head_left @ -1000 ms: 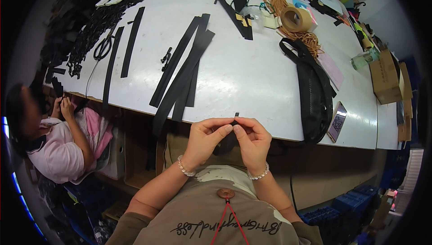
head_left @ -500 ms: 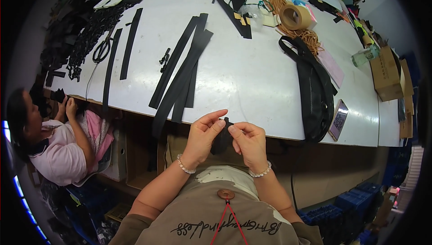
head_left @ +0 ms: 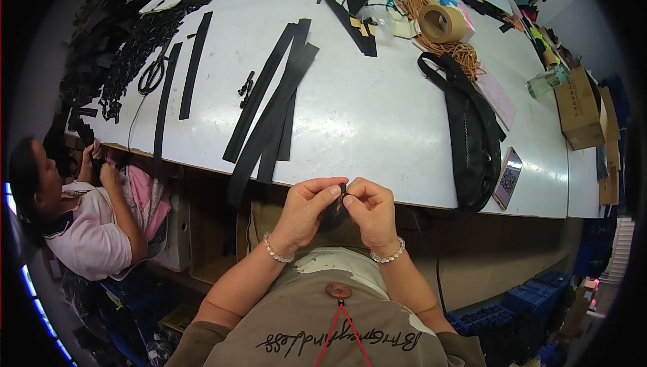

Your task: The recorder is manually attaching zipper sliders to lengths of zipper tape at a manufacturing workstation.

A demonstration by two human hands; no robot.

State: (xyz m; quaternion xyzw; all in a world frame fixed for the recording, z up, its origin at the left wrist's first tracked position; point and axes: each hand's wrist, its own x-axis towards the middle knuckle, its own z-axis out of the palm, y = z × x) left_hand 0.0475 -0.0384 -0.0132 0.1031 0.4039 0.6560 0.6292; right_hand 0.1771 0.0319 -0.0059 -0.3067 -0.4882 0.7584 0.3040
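Fingertips of both hands were pinched together on a small black piece (head_left: 333, 216), held just off the near edge of the table (head_left: 377, 131), over the person's lap. The left hand (head_left: 312, 200) gripped it between thumb and fingers; the right hand (head_left: 370, 209) closed on its upper end from the other side, fingers bent. Part of the piece hung dark between the palms, too hidden for its shape to be told

As far as could be judged, work on this piece was under way and unfinished: both hands were on it and it had not been set down. Whether its ends were joined could not be seen. Left to lie, with neither hand on them, were crossed black strips (head_left: 283, 94), some overhanging the near edge, and small black parts (head_left: 247, 89) just beside them; whether those parts were finished could not be told. Two more strips (head_left: 196, 67) lay farther left, near the scissors (head_left: 151, 76), with a black heap (head_left: 135, 50) toward the far left corner

Right of the hands, a black bag (head_left: 468, 144) reached down to the near edge, a phone (head_left: 507, 178) just beside it. At the left end of the near edge a co-worker (head_left: 91, 232) held another black piece (head_left: 85, 131)
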